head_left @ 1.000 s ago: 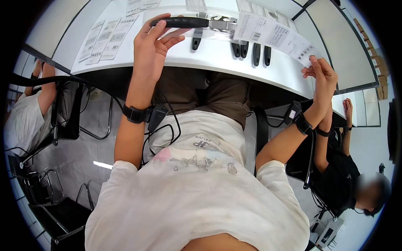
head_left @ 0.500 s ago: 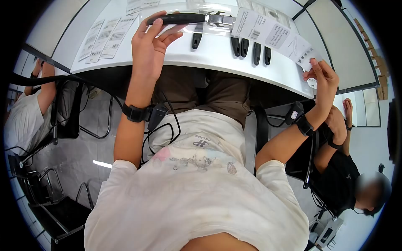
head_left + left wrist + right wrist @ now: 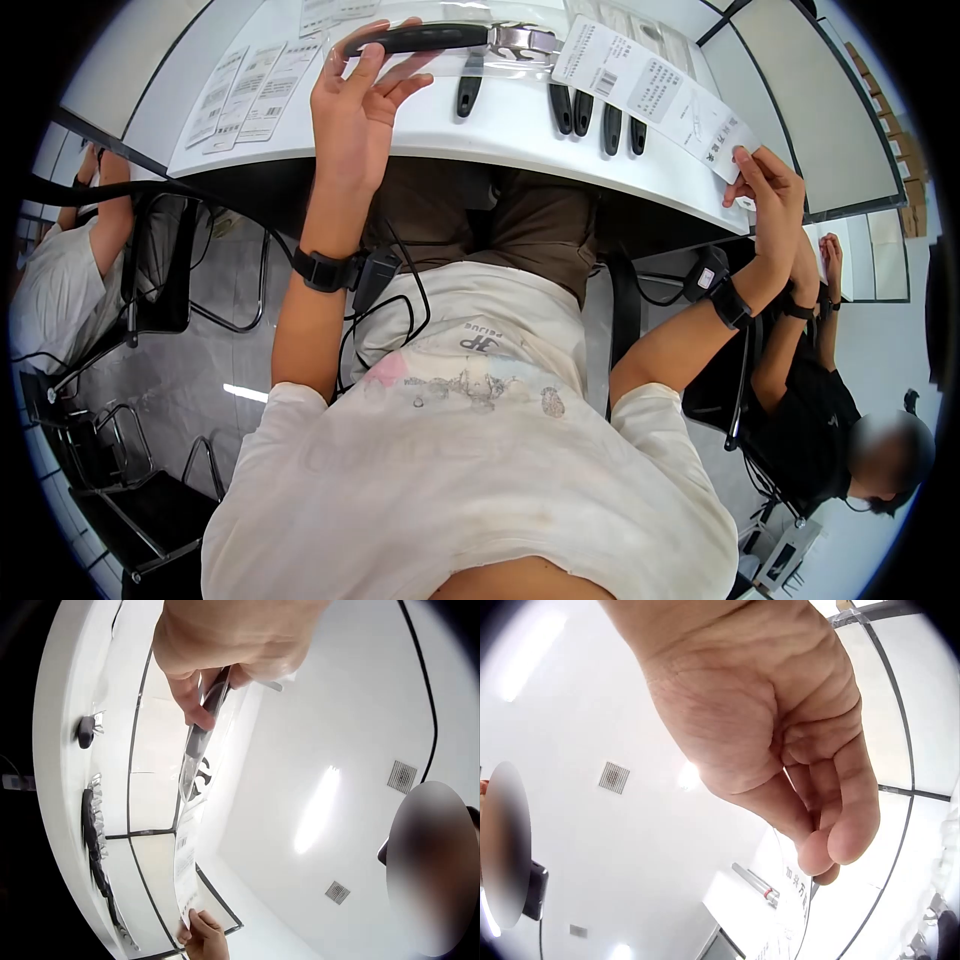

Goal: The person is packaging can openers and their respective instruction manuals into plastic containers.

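My left hand [image 3: 355, 115] pinches the black handle [image 3: 430, 39] of a metal-headed tool between thumb and fingers, above the back of the white table. Clear plastic wraps this tool, and its metal head [image 3: 522, 40] points right. A long white printed card [image 3: 655, 88] extends from the head end, slanting down to the right. The thumb and fingertips of my right hand [image 3: 772, 195] pinch the card's far lower end. In the left wrist view the handle [image 3: 199, 741] shows inside the plastic. The right wrist view shows the card [image 3: 795, 904] under my pinching fingertips.
Several black-handled tools [image 3: 612, 130] lie toward the table's front edge, and another black handle [image 3: 467, 95] lies left of them. Printed cards [image 3: 268, 95] are laid out at the left. Partition panels [image 3: 822, 110] border the table. Another person [image 3: 815, 410] sits at the right.
The left hand has moved slightly left and up with the handle. The card's lower end has dropped a little, with the right hand still pinching it.
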Demonstrator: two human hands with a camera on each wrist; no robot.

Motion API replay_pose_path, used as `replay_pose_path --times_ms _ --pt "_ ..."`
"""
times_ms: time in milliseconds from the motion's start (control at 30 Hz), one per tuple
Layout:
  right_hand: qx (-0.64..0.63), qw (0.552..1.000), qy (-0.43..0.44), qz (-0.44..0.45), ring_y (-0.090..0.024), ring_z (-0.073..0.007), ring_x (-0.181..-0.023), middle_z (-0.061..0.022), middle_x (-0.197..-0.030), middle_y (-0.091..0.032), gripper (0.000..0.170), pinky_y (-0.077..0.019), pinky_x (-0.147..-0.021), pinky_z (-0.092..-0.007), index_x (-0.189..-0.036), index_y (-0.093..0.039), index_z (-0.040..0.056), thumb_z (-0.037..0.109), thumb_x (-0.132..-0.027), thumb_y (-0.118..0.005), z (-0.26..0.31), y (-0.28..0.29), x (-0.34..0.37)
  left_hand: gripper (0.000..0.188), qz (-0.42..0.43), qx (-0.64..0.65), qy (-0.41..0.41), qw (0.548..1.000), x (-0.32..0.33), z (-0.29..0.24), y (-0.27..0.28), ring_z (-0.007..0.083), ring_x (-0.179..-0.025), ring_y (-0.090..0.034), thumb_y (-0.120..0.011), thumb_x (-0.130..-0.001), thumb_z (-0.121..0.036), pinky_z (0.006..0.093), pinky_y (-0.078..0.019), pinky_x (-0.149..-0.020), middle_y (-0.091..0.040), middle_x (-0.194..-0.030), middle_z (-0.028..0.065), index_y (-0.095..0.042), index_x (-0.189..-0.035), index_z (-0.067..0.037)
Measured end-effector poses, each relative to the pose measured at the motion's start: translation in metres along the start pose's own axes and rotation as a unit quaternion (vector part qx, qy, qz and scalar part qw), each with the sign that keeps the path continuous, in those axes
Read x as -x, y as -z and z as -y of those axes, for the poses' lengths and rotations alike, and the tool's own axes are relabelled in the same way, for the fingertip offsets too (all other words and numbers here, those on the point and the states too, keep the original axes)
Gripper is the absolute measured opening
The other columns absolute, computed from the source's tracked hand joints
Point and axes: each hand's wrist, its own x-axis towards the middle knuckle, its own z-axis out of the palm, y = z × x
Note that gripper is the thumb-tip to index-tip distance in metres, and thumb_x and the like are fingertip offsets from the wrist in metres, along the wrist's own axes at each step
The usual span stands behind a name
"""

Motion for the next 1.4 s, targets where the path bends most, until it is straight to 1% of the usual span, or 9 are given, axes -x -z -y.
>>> replay_pose_path --times_ms 433,600,633,733,767,900,1133,1267,1400 --pt "-0.014 1.000 0.014 -0.012 -0.056 -0.0129 -0.051 -0.0046 -0.064 -0.057 0.021 -0.0462 -0.051 -0.0245 -0.083 -0.066 -0.0054 0.011 -0.095 -0.068 0.000 0.002 0.004 0.031 0.023 0.008 -0.003 1.000 0.001 0.003 0.003 0.0382 -0.117 -0.064 -0.055 -0.103 -0.016 0.0359 -0.0600 -0.087 -0.060 -0.133 0.0255 -0.054 -0.130 -0.001" --pt "-0.050 0.998 0.016 0.029 -0.055 -0.0123 -0.051 -0.0046 -0.067 -0.058 0.021 -0.0456 -0.051 -0.0237 -0.083 -0.067 -0.0059 0.011 -0.096 -0.067 -0.007 0.002 -0.001 0.027 0.060 0.023 0.059 0.996 0.003 0.004 -0.001 0.0361 -0.108 -0.070 -0.055 -0.102 -0.013 0.0389 -0.0599 -0.085 -0.065 -0.125 0.0254 -0.056 -0.126 -0.001" --pt "-0.079 0.995 0.010 0.065 -0.057 -0.0127 -0.051 -0.0052 -0.070 -0.060 0.020 -0.0459 -0.051 -0.0230 -0.086 -0.066 -0.0068 0.011 -0.096 -0.067 -0.008 -0.001 -0.004 0.028 0.066 0.013 0.065 0.996 0.005 0.006 -0.004 0.0353 -0.105 -0.071 -0.054 -0.101 -0.014 0.0394 -0.0595 -0.086 -0.066 -0.123 0.0236 -0.057 -0.126 -0.001" --pt "-0.128 0.990 0.000 0.066 -0.060 -0.0139 -0.051 -0.0061 -0.071 -0.062 0.019 -0.0485 -0.050 -0.0239 -0.095 -0.066 -0.0087 0.010 -0.094 -0.069 0.004 -0.030 -0.007 0.029 0.074 0.034 0.084 0.993 0.011 0.015 -0.013 0.0333 -0.104 -0.071 -0.054 -0.101 -0.016 0.0401 -0.0591 -0.087 -0.067 -0.121 0.0207 -0.056 -0.125 0.000" --pt "-0.154 0.986 0.007 0.067 -0.064 -0.0167 -0.052 -0.0087 -0.072 -0.065 0.023 -0.0523 -0.049 -0.0258 -0.105 -0.065 -0.0108 0.008 -0.093 -0.070 0.003 -0.036 -0.011 0.032 0.075 0.059 0.092 0.991 0.013 0.016 -0.016 0.0310 -0.106 -0.070 -0.054 -0.101 -0.019 0.0424 -0.0592 -0.090 -0.066 -0.120 0.0175 -0.055 -0.126 0.000" --pt "-0.195 0.977 0.026 0.088 -0.068 -0.0207 -0.054 -0.0134 -0.075 -0.069 0.031 -0.0545 -0.046 -0.0280 -0.117 -0.062 -0.0111 0.007 -0.093 -0.070 0.013 -0.062 -0.012 0.037 0.061 0.050 0.110 0.991 0.016 0.017 -0.023 0.0303 -0.109 -0.068 -0.057 -0.100 -0.020 0.0466 -0.0577 -0.097 -0.065 -0.120 0.0186 -0.052 -0.128 0.004" --pt "-0.325 0.928 0.029 0.179 -0.064 -0.0208 -0.047 -0.0135 -0.068 -0.067 0.030 -0.0510 -0.041 -0.0303 -0.113 -0.061 -0.0097 0.012 -0.095 -0.069 0.008 -0.084 -0.020 0.037 0.059 0.051 0.103 0.992 0.022 0.009 -0.037 0.0286 -0.109 -0.068 -0.060 -0.098 -0.014 0.0438 -0.0584 -0.097 -0.066 -0.118 0.0197 -0.052 -0.127 0.007" --pt "-0.302 0.937 0.026 0.174 -0.063 -0.0211 -0.046 -0.0127 -0.068 -0.067 0.032 -0.0478 -0.038 -0.0300 -0.120 -0.060 -0.0087 0.011 -0.096 -0.067 0.018 -0.087 -0.012 0.034 0.067 0.038 0.093 0.993 0.022 0.003 -0.036 0.0274 -0.109 -0.068 -0.059 -0.099 -0.014 0.0424 -0.0586 -0.097 -0.066 -0.117 0.0193 -0.054 -0.126 0.008" --pt "-0.232 0.959 0.030 0.157 -0.062 -0.0188 -0.047 -0.0108 -0.069 -0.067 0.025 -0.0461 -0.039 -0.0281 -0.110 -0.065 -0.0118 0.007 -0.093 -0.068 0.029 -0.082 -0.006 0.038 0.093 0.011 0.097 0.991 0.024 0.003 -0.040 0.0298 -0.110 -0.068 -0.058 -0.100 -0.017 0.0441 -0.0579 -0.097 -0.064 -0.123 0.0216 -0.052 -0.129 0.007"
